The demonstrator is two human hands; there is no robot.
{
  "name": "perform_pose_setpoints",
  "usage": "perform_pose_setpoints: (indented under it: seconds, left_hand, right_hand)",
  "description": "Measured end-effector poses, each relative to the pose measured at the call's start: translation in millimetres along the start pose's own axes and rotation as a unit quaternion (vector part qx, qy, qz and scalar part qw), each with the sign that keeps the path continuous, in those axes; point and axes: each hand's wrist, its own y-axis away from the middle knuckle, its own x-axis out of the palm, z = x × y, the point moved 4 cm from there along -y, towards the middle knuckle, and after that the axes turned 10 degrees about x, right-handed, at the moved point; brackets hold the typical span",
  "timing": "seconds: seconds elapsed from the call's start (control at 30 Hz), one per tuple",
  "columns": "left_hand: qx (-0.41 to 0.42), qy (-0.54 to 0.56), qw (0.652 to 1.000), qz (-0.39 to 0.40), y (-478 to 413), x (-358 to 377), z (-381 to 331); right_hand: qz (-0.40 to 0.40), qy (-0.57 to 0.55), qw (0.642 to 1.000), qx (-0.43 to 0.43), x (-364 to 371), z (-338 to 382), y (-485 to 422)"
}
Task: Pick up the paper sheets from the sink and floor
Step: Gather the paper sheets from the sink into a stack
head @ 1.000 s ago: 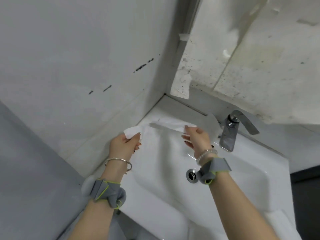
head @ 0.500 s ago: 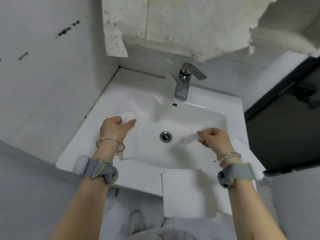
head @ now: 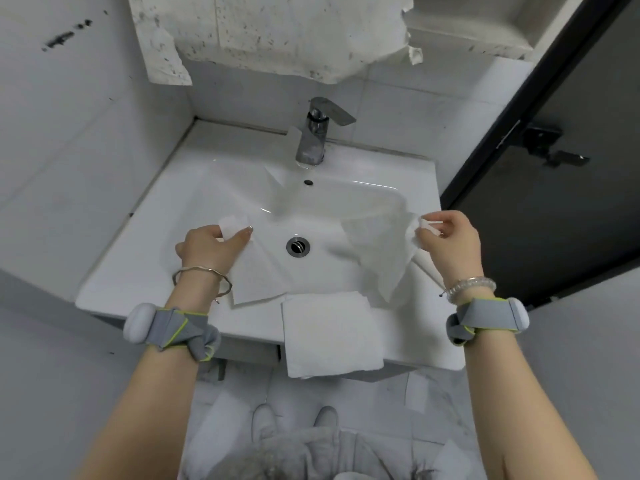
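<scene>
— Hands have spread wider since a moment ago?
— Yes: the left hand (head: 211, 247) pinches a flat paper sheet (head: 258, 277) by its corner above the sink's (head: 145, 244) front-left rim; the right hand (head: 450, 240) pinches a crumpled sheet (head: 377, 252) hanging over the right rim.
— Others?
— A folded sheet (head: 329, 336) drapes the sink's front edge; a pale sheet (head: 453, 460) lies on the floor (head: 363, 393) below.

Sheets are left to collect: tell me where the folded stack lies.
Head view: the stack drapes over the sink front rim, right of centre, on the near side of the drain, closer to the right hand.
</scene>
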Motion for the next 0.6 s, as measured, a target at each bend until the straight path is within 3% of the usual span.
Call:
perform_pose_setpoints:
  seconds: [0.17,0.33,0.43,0.6]
  left_hand:
    - [0.005,0.050,0.999,-0.001,6,5,8]
    - [0.029,0.024,0.999,-0.012,10,8,8]
    - [0.039,-0.002,0.999,-0.008,9,15,8]
    - [0.063,-0.050,0.997,-0.002,5,23,7]
  right_hand:
    - [0.075,0.152,0.973,-0.153,12,34,-5]
    - [0.161,0.293,0.906,-0.258,27,66,-7]
    - [0.198,0.355,0.869,-0.280,47,82,-1]
    - [0.196,0.381,0.852,-0.300,62,114,5]
